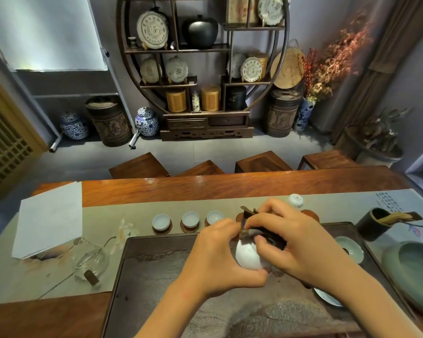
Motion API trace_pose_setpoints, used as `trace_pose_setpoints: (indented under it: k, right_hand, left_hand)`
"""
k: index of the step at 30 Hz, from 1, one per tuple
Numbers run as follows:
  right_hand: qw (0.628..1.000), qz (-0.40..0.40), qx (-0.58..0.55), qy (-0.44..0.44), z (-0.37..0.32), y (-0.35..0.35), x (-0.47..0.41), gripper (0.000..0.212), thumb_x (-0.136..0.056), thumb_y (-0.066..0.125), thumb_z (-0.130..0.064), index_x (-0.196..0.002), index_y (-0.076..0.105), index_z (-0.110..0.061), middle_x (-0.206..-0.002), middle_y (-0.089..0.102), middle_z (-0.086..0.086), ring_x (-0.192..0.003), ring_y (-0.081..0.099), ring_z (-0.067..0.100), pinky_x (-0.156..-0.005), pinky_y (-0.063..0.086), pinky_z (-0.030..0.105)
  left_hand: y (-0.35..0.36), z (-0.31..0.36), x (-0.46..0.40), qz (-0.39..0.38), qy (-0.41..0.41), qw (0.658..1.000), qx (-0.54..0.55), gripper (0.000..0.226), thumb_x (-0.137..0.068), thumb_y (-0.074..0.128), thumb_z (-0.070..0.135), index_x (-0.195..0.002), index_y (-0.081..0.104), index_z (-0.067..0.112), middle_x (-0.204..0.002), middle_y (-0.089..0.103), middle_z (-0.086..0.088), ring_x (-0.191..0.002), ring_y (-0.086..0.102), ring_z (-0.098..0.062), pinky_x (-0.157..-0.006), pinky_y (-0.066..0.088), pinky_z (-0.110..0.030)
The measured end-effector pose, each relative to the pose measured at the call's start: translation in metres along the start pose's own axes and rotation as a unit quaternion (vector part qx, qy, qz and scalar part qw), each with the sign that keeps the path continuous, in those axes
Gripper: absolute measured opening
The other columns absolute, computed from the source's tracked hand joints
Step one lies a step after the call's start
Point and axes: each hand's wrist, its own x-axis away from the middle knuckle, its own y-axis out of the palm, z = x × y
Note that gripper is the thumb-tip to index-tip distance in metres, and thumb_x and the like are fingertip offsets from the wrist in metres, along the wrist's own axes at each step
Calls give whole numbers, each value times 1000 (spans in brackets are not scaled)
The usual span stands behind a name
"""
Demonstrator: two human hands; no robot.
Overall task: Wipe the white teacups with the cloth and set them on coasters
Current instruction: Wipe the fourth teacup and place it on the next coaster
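Left hand (220, 254) cups the white teacup (248, 256) from the left and underneath, fingers curled round its wall, thumb side up near the rim. Right hand (293, 237) sits just to the right and above, fingers pinched on the dark cloth (266, 234), which is pushed into and over the cup's mouth. The cup is tilted, base toward the camera, mouth pointing away and up toward the cloth hand, so its axis runs roughly from the near edge toward the far side of the table. Both hands hold it above the dark tea tray (156, 276), not resting on it. Wiping looks to be in progress on this cup. Beyond the hands, up and to the left, three white cups (190, 219) already sit on brown coasters (162, 230) in a row on the grey runner (103, 215). A bare coaster (311, 214) shows past the right hand, and another edge seems to peek out just behind the cloth; partly hidden, can't confirm. Judgement: placement goes forward, away from the body, a short reach; the left hand owns the cup and is the one to carry it, turning it upright first. A small white lidded jar (296, 200) stands near that spot, so watch clearance.
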Motion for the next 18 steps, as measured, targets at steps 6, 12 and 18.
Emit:
trace_pose_setpoints:
  k: [6, 12, 18]
  right_hand:
    - [994, 50, -92, 33, 11, -2, 5, 17, -81, 60, -17, -96, 66, -24, -92, 61, -8, -86, 58, 7, -71, 46, 24]
    - [997, 68, -18, 30, 11, 4, 13, 17, -80, 62, -17, -96, 67, -18, -88, 64, -3, -78, 58, 7, -67, 45, 26]
    - [996, 79, -44, 14, 11, 0, 17, 17, -78, 63, -13, -93, 67, -17, -86, 61, -7, -81, 57, 5, -68, 45, 24]
  left_hand:
    - [-8, 3, 2, 24, 12, 998, 48, 51, -55, 81, 43, -101, 70, 25, -85, 62, 15, -79, 59, -8, -66, 43, -15]
    - [-5, 5, 9, 81, -41, 991, 102, 43, -51, 80, 45, -91, 67, 43, -89, 66, 20, -87, 62, 2, -66, 43, -7]
    - [-15, -2, 8, 66, -55, 990, 115, 43, -52, 81, 45, -93, 66, 50, -95, 67, 18, -93, 64, -3, -72, 47, -12]
